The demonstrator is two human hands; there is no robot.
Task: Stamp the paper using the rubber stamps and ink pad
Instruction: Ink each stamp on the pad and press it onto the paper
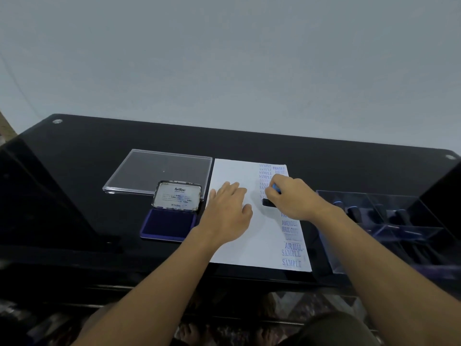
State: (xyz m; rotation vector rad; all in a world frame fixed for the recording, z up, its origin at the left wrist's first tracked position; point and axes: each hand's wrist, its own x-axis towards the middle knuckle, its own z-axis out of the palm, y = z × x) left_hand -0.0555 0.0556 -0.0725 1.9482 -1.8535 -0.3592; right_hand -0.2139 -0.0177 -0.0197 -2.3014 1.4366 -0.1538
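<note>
Dim, bluish light; soft focus, edges bowed and blurred

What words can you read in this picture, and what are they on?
"Artline": ink pad lid.
"SAMPLE": paper, many times.
"FRAGILE": paper, top right.
"AMENDED": paper, right side.
"AIR MAIL": paper, lower right.
Lid's small print and two marks above "AIR MAIL": too blurred to read.

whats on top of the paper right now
The left hand lies flat on the blank part of the paper. The right hand grips a stamp, its black base down on the paper. Blue prints run along the right edge; those under the right hand and stamp are hidden.
</note>
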